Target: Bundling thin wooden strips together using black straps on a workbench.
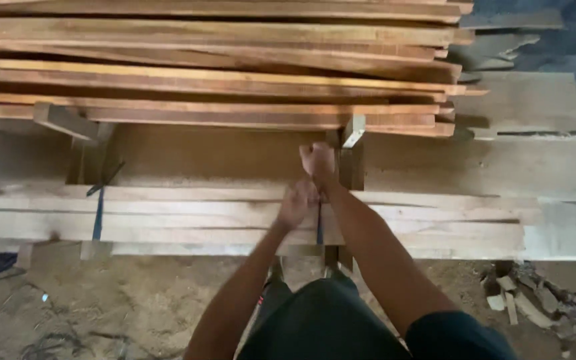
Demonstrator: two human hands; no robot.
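My left hand (297,203) is curled into a fist over a low stack of pale planks (168,217). A blue strap (319,232) runs up the stack's front into that fist. Just beyond, my right hand (318,160) is also closed in a fist, beside an upright wooden post (353,163). The motion blur hides whatever the right fist holds. Both arms reach forward from my body at the bottom centre.
A tall pile of long reddish boards (221,73) lies across the top, resting on cross pieces (65,120). A second blue strap (98,213) wraps the pale planks at left. Wood offcuts (528,303) lie on the dirt floor at right. Grey boards (521,100) sit at far right.
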